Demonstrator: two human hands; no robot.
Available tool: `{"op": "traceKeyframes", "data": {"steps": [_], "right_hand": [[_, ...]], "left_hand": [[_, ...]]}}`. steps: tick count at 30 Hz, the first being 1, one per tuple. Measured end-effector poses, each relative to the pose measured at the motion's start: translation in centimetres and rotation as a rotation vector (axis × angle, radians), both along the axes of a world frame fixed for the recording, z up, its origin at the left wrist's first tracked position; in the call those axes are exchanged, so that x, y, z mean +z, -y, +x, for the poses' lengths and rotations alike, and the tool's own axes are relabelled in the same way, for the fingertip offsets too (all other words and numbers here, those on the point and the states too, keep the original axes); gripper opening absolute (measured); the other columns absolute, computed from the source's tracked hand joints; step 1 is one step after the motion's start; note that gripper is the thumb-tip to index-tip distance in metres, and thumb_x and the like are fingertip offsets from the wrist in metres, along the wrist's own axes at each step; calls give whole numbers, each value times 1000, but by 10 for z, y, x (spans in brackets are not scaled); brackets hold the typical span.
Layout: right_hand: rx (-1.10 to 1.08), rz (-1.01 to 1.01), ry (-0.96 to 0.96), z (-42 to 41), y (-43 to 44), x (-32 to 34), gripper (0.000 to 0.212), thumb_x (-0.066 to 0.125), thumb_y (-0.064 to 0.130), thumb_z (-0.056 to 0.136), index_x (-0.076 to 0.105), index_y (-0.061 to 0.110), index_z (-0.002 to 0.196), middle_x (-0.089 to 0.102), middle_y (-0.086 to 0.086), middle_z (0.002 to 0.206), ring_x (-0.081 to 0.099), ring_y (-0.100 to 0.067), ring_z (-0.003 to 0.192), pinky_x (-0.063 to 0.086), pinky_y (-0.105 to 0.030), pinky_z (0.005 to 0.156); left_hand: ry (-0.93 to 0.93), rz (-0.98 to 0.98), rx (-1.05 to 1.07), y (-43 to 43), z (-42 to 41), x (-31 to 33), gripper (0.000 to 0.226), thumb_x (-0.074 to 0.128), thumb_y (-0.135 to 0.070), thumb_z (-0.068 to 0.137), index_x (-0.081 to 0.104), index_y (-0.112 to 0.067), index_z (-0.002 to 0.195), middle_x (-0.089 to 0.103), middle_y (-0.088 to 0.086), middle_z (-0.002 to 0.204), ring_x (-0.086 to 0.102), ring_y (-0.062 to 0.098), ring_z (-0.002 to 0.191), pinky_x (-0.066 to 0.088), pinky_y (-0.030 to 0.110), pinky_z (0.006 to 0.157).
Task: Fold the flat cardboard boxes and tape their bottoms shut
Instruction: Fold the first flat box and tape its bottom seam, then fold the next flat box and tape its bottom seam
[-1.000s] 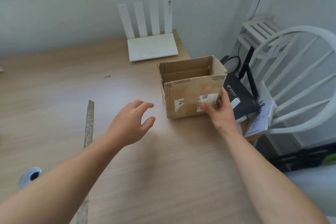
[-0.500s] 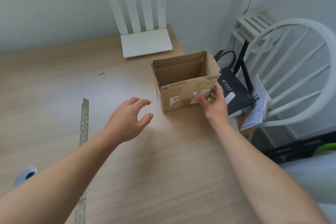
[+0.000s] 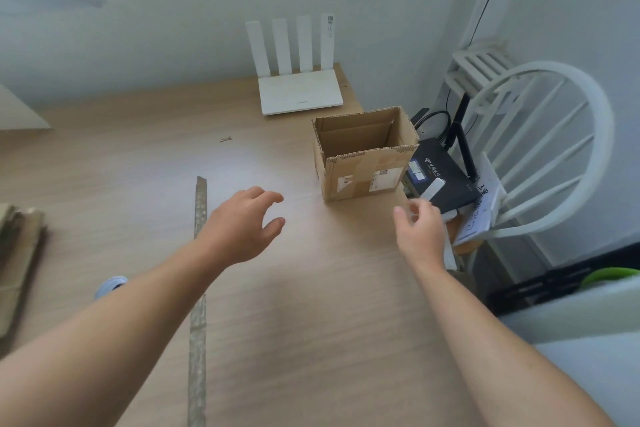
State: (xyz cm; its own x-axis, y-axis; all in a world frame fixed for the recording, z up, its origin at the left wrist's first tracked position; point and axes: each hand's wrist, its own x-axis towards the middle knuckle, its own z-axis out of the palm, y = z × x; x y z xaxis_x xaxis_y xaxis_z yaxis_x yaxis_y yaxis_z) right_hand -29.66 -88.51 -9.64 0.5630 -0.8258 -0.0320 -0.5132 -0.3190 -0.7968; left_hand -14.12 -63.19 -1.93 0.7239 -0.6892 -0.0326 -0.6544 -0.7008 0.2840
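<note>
Cardboard box [image 3: 363,163] stands upright, top open, right of centre in the frame, at the right edge of the wooden table [image 3: 311,305]. Left hand [image 3: 242,225] at centre, fingers loosely spread, holding nothing, left of the box and apart from it. Right hand [image 3: 420,230] just below the box's lower right corner, fingers loosely curled, holding nothing, not touching it. Long thin strip [image 3: 198,315] lies left of centre. Flat cardboard stack [image 3: 17,246] at the left edge. White router [image 3: 299,94] at upper centre, against the wall.
</note>
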Motion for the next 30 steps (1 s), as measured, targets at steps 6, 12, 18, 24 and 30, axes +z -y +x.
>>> {"op": "traceKeyframes", "data": {"steps": [6, 12, 18, 24, 30], "right_hand": [[433, -361, -251, -29, -97, 50, 30, 46, 40, 99, 60, 18, 114, 58, -1, 116, 52, -24, 108, 45, -41, 90], [688, -625, -310, -56, -222, 111, 36, 42, 43, 100, 54, 20, 125, 56, -2, 124, 50, -28, 113, 38, -41, 89], [830, -810, -287, -85, -365, 155, 38, 40, 47, 99, 53, 18, 119, 57, -5, 117, 53, -31, 108, 35, -42, 81], [972, -918, -247, -87, -466, 175, 38, 38, 46, 101, 52, 17, 120, 56, -5, 118, 51, -30, 105, 28, -39, 74], [1094, -910, -280, -52, -518, 178, 34, 39, 45, 101, 54, 17, 115, 57, -5, 116, 52, -31, 108, 36, -42, 83]], "left_hand": [[102, 99, 26, -64, -47, 34, 40, 49, -46, 96, 52, -30, 133, 55, -8, 128, 51, 17, 119, 47, 35, 85], [160, 135, 104, -166, -111, 75, 43, 48, -47, 94, 52, -27, 133, 56, -4, 127, 52, 21, 116, 42, 35, 89], [187, 180, 219, -314, -178, 102, 44, 46, -46, 96, 48, -27, 136, 54, -4, 131, 49, 21, 120, 40, 36, 95], [214, 283, 340, -424, -200, 123, 36, 43, -44, 95, 52, -24, 124, 54, -3, 124, 48, 22, 115, 39, 36, 91], [215, 374, 459, -494, -196, 128, 35, 41, -45, 95, 52, -24, 120, 55, -3, 117, 50, 21, 108, 39, 36, 90]]}}
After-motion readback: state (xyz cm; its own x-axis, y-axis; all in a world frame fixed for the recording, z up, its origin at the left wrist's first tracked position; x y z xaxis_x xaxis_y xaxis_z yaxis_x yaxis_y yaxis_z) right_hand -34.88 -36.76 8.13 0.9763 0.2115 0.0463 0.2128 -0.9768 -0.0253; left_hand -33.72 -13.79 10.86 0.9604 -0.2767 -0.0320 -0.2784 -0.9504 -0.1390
